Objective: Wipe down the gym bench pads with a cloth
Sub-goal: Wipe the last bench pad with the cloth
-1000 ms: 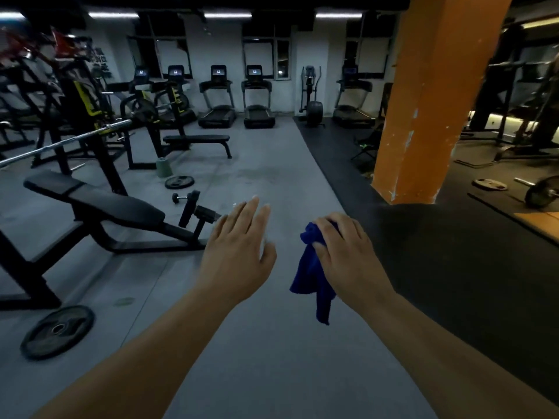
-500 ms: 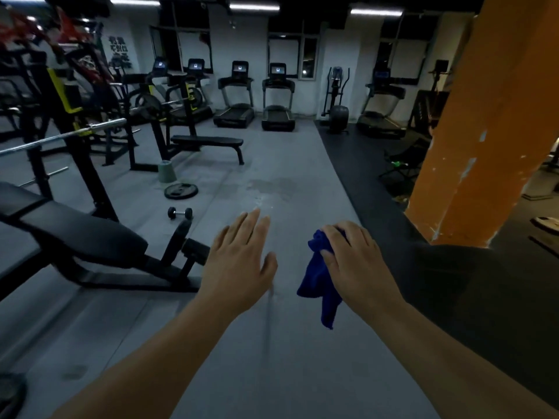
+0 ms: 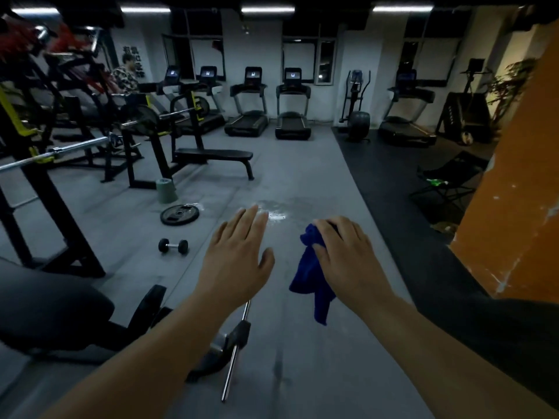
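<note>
Nearest bench pad [image 3: 45, 309]: well left of the blue cloth [image 3: 311, 276], not touching it; wiping is judged not yet begun. Dumbbell [image 3: 173, 246] and steel bar [image 3: 236, 352]: on the floor left of the cloth, a likely trip hazard on approach. Left hand [image 3: 236, 261]: flat, fingers spread, empty. Right hand [image 3: 348, 258]: holds the bunched cloth; the hanging tail may snag.

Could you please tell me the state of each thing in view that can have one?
Left hand: open, fingers straight, holding nothing.
Right hand: fingers curled, gripping.
Blue fabric cloth: bunched, hanging from the right hand, touching no bench.
Black padded flat bench: bare, untouched.
Black round weight plate: flat on the floor.
Small black dumbbell: lying on the floor.
Treadmill screens: lit.
Ceiling strip lights: on.
</note>
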A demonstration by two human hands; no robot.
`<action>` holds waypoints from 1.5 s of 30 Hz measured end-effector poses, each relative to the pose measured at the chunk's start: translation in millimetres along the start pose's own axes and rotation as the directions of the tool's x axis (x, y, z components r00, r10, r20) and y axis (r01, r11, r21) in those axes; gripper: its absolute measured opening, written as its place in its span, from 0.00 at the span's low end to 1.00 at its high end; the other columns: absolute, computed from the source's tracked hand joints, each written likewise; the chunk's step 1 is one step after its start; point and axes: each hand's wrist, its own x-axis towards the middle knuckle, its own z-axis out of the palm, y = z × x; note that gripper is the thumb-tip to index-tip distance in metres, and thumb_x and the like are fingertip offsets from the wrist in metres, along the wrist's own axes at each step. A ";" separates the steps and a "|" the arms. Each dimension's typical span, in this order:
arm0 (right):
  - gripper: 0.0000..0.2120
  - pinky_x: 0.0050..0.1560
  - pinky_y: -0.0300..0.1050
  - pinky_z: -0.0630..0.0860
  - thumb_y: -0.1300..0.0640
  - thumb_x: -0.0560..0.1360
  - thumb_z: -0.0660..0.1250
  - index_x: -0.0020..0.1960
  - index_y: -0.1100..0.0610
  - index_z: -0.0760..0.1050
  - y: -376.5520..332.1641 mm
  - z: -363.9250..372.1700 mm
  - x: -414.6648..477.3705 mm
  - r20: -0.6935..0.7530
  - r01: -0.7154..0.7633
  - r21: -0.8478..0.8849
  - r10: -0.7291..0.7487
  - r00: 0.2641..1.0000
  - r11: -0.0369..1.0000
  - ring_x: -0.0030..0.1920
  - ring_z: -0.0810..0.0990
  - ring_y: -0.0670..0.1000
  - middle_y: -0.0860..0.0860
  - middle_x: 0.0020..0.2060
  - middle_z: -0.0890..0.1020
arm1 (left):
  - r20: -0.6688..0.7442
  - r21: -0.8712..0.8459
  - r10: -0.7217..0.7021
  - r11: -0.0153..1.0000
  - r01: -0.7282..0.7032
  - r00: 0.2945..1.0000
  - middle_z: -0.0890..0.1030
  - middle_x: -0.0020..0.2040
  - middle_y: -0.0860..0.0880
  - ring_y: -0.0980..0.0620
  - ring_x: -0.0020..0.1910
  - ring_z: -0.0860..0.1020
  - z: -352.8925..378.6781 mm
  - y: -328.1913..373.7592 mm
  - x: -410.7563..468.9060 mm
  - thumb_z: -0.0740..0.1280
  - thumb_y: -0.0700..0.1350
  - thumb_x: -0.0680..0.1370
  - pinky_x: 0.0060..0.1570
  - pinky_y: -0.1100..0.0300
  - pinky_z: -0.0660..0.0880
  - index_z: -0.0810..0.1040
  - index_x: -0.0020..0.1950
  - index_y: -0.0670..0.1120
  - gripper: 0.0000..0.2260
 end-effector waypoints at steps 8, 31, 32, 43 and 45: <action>0.16 0.63 0.46 0.68 0.52 0.81 0.58 0.68 0.54 0.70 117.8 135.1 223.8 0.062 0.083 0.105 -0.090 0.994 0.991 0.61 0.71 0.52 0.49 0.62 0.72 | -0.002 0.048 -0.129 0.990 0.129 0.992 0.52 0.82 0.48 0.50 0.81 0.49 107.7 -86.2 219.8 0.56 0.56 0.83 0.78 0.51 0.50 0.52 0.82 0.49 0.30; 0.17 0.62 0.53 0.73 0.51 0.80 0.58 0.67 0.55 0.72 307.0 613.7 856.9 0.045 0.261 0.286 -0.285 0.958 0.922 0.59 0.73 0.55 0.52 0.62 0.73 | -0.076 0.154 -0.352 0.920 0.360 0.933 0.50 0.82 0.50 0.52 0.81 0.47 417.0 -463.3 801.8 0.54 0.57 0.83 0.79 0.52 0.47 0.50 0.82 0.51 0.29; 0.17 0.62 0.53 0.73 0.52 0.81 0.59 0.67 0.55 0.71 315.3 638.9 889.3 0.058 0.286 0.300 -0.316 0.947 0.910 0.59 0.73 0.55 0.52 0.62 0.73 | -0.085 0.153 -0.385 0.906 0.394 0.919 0.50 0.82 0.50 0.52 0.81 0.46 429.9 -482.1 828.2 0.54 0.57 0.83 0.79 0.52 0.46 0.50 0.82 0.51 0.30; 0.18 0.60 0.59 0.74 0.50 0.80 0.58 0.66 0.55 0.72 306.0 880.1 1192.4 0.109 0.372 0.440 -0.460 0.881 0.817 0.60 0.74 0.58 0.53 0.62 0.73 | -0.128 0.197 -0.588 0.774 0.602 0.798 0.47 0.82 0.53 0.55 0.80 0.45 528.3 -708.7 1047.1 0.45 0.62 0.77 0.76 0.56 0.42 0.48 0.82 0.53 0.34; 0.19 0.60 0.59 0.74 0.48 0.79 0.56 0.67 0.54 0.71 298.5 930.1 1243.0 0.121 0.375 0.450 -0.472 0.873 0.811 0.61 0.73 0.57 0.53 0.62 0.73 | -0.129 0.200 -0.595 0.768 0.609 0.793 0.47 0.82 0.52 0.54 0.81 0.45 553.1 -764.2 1085.8 0.42 0.63 0.75 0.77 0.55 0.43 0.48 0.82 0.52 0.36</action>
